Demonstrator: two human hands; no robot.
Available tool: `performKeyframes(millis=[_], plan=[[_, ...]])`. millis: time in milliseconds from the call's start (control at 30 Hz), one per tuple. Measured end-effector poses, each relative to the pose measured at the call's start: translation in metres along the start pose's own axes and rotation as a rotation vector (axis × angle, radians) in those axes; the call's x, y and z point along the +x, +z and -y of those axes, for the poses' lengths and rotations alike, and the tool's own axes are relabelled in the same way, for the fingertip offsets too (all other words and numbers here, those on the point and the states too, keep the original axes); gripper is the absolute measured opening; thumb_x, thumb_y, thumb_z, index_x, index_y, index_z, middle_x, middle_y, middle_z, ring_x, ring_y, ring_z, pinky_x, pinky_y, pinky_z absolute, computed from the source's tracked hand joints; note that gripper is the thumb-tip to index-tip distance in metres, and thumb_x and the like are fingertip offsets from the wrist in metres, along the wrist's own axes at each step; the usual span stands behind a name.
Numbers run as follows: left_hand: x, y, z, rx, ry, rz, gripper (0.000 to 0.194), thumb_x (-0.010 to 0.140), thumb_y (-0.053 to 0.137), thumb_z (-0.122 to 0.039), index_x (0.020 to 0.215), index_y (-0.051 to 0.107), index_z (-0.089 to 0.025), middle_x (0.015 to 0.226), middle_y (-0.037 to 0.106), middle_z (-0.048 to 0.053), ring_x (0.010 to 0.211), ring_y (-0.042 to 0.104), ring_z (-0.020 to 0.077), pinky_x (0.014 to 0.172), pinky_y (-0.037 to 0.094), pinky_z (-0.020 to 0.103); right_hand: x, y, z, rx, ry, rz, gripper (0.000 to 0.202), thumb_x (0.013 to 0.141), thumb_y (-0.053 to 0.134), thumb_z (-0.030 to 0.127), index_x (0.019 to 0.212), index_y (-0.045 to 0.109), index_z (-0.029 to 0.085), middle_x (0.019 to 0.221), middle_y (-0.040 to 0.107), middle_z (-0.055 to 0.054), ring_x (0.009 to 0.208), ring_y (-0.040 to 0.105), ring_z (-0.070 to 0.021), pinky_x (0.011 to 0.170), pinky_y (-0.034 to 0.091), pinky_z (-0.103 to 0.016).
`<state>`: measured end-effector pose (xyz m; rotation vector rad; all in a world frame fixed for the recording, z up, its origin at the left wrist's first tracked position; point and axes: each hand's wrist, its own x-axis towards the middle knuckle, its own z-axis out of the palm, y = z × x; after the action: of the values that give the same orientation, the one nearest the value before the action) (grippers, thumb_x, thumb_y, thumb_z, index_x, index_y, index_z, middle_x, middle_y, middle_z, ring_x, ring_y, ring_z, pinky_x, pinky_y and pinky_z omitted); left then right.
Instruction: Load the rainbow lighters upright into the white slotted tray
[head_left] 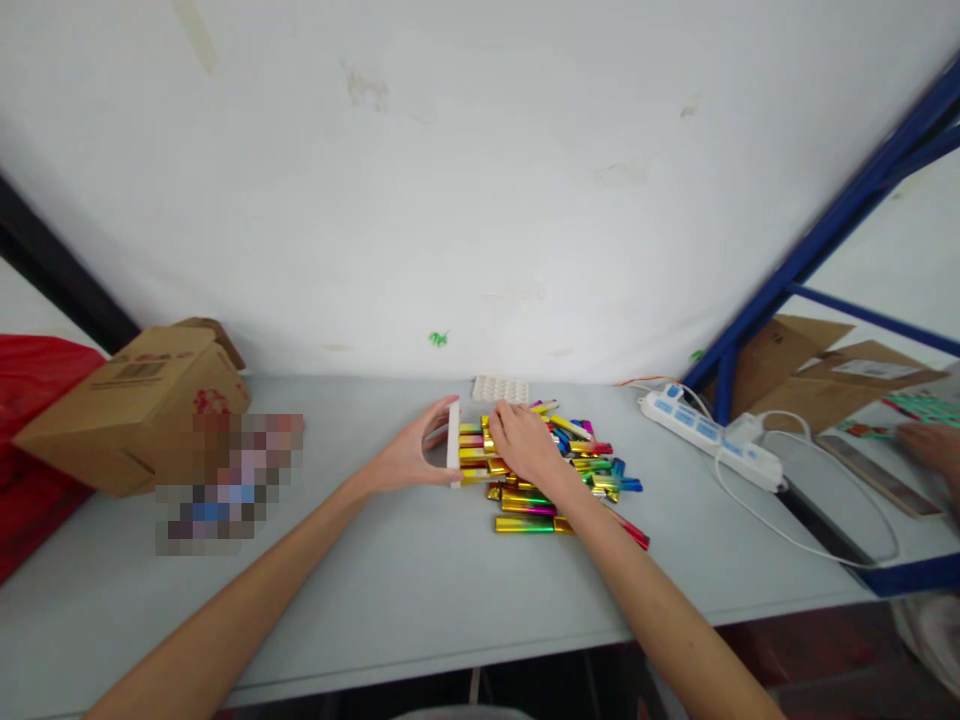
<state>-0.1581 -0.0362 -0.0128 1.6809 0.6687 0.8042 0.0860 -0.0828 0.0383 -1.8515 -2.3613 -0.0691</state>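
My left hand (409, 452) grips the two ends of a narrow white holder (453, 440) on its edge, thumb at the near end and fingers at the far end. Several shiny gold tubes (472, 454) stick out from the holder's right side in a row. My right hand (525, 438) is over these tubes, fingers closed around a gold one; its fingertips are partly hidden. Under and beside that hand lies a loose pile of shiny tubes (525, 524) in gold, green, red and blue. A white tray with rows of round holes (501, 388) lies behind the pile.
A cardboard box (142, 400) and a red bag (37, 440) stand at the left, beside a pixelated patch. At the right are a white power strip (709, 435) with cables, a blue metal frame (817, 240) and opened cardboard (802, 375). Another person's hand (930, 450) shows beyond the frame.
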Motion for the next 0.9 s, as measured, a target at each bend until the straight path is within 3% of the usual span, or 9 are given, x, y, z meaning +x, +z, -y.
performKeyframes(millis=[200, 333, 467, 600, 733, 900], plan=[[-0.001, 0.000, -0.003, 0.011, -0.008, 0.025, 0.135, 0.068, 0.110, -0.049, 0.180, 0.037, -0.036, 0.184, 0.045, 0.017, 0.171, 0.043, 0.0465, 0.142, 0.035, 0.068, -0.011, -0.001, -0.030, 0.092, -0.087, -0.004, 0.036, 0.124, 0.036, 0.022, 0.125, 0.072, 0.016, 0.127, 0.080, -0.016, 0.122, 0.073, -0.0290, 0.110, 0.052, -0.039], [-0.001, 0.000, -0.005, 0.009, -0.016, 0.026, 0.132, 0.070, 0.110, -0.048, 0.180, 0.038, -0.039, 0.184, 0.047, 0.014, 0.171, 0.043, 0.0445, 0.144, 0.033, 0.067, -0.016, -0.009, -0.036, 0.191, -0.053, -0.008, 0.036, 0.125, 0.037, 0.024, 0.141, 0.068, 0.017, 0.133, 0.082, -0.015, 0.125, 0.075, -0.0269, 0.110, 0.053, -0.037], [0.000, 0.001, -0.006, 0.006, -0.023, 0.012, 0.135, 0.066, 0.111, -0.050, 0.180, 0.040, -0.040, 0.183, 0.047, 0.014, 0.171, 0.043, 0.0468, 0.143, 0.031, 0.070, -0.012, -0.018, -0.019, 0.126, 0.015, -0.004, 0.044, 0.126, 0.035, 0.035, 0.154, 0.065, 0.020, 0.139, 0.080, -0.016, 0.130, 0.074, -0.0307, 0.116, 0.051, -0.043], [0.001, 0.002, -0.005, 0.000, -0.025, -0.004, 0.137, 0.064, 0.112, -0.051, 0.180, 0.041, -0.036, 0.183, 0.047, 0.017, 0.171, 0.042, 0.0474, 0.143, 0.031, 0.070, -0.007, -0.016, 0.011, 0.036, -0.003, -0.005, 0.048, 0.124, 0.038, 0.048, 0.150, 0.072, 0.024, 0.146, 0.074, -0.018, 0.133, 0.069, -0.0365, 0.118, 0.050, -0.052], [0.001, 0.007, -0.004, -0.009, -0.036, -0.036, 0.141, 0.061, 0.113, -0.049, 0.181, 0.039, -0.034, 0.181, 0.048, 0.020, 0.170, 0.044, 0.0473, 0.141, 0.036, 0.068, -0.010, -0.001, 0.033, 0.037, -0.076, -0.008, 0.046, 0.125, 0.036, 0.040, 0.141, 0.074, 0.019, 0.146, 0.074, -0.017, 0.137, 0.064, -0.0345, 0.122, 0.046, -0.050], [-0.001, 0.006, -0.013, -0.001, -0.034, 0.004, 0.136, 0.064, 0.112, -0.045, 0.180, 0.041, -0.039, 0.178, 0.052, 0.016, 0.169, 0.046, 0.0443, 0.140, 0.041, 0.066, -0.015, 0.012, 0.033, 0.057, -0.063, -0.055, 0.042, 0.124, 0.037, 0.037, 0.134, 0.073, 0.017, 0.140, 0.078, -0.017, 0.135, 0.063, -0.0341, 0.123, 0.045, -0.049]])
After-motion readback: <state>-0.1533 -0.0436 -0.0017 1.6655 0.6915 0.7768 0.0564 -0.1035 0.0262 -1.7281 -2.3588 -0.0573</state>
